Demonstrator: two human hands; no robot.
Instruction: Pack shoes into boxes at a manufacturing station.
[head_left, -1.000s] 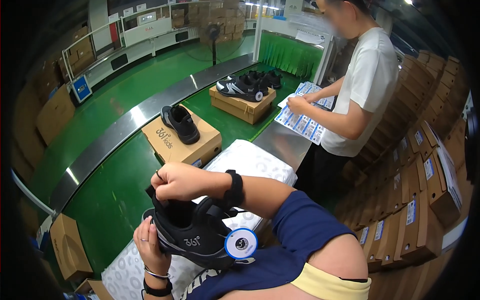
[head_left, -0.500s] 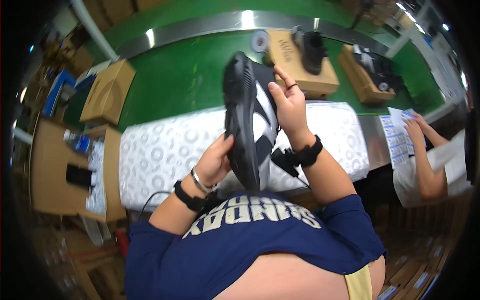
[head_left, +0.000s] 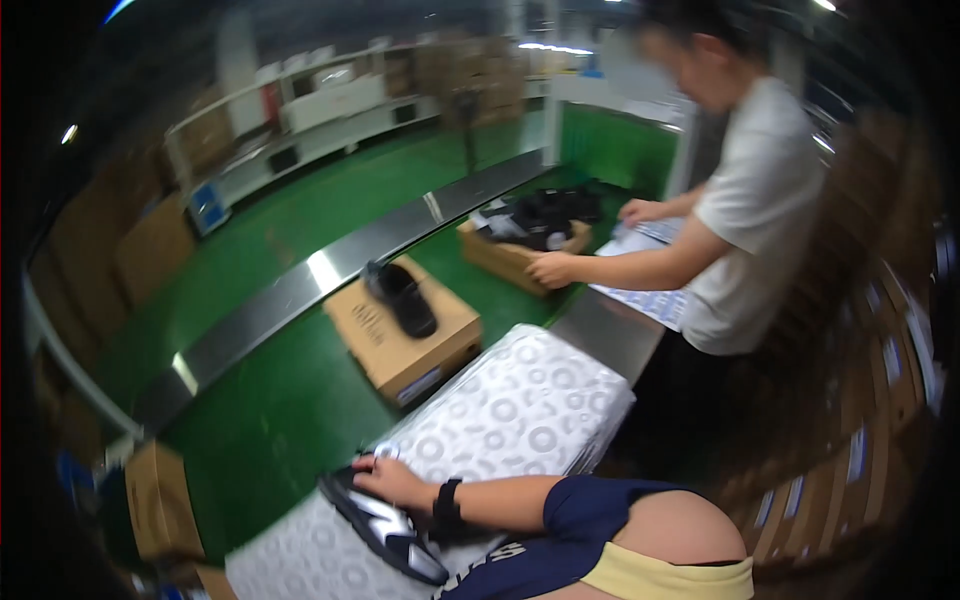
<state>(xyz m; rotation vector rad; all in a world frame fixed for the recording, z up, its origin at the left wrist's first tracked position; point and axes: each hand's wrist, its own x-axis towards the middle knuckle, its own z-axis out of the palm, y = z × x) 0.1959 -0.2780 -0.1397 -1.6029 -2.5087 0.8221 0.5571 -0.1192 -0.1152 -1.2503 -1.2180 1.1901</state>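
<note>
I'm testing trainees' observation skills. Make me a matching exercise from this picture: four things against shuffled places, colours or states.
Things
1. right hand
2. lone black shoe
3. stack of sheets
4. far cardboard box

Descriptions
A. white with grey rings
B. right at a co-worker's hand
C. on top of a closed box
D. gripping a black-and-white shoe

Pairs: 1-D; 2-C; 3-A; 4-B

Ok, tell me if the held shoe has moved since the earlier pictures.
Yes: the held shoe has shifted toward the person, judged against the far edge of the white stack.
</note>
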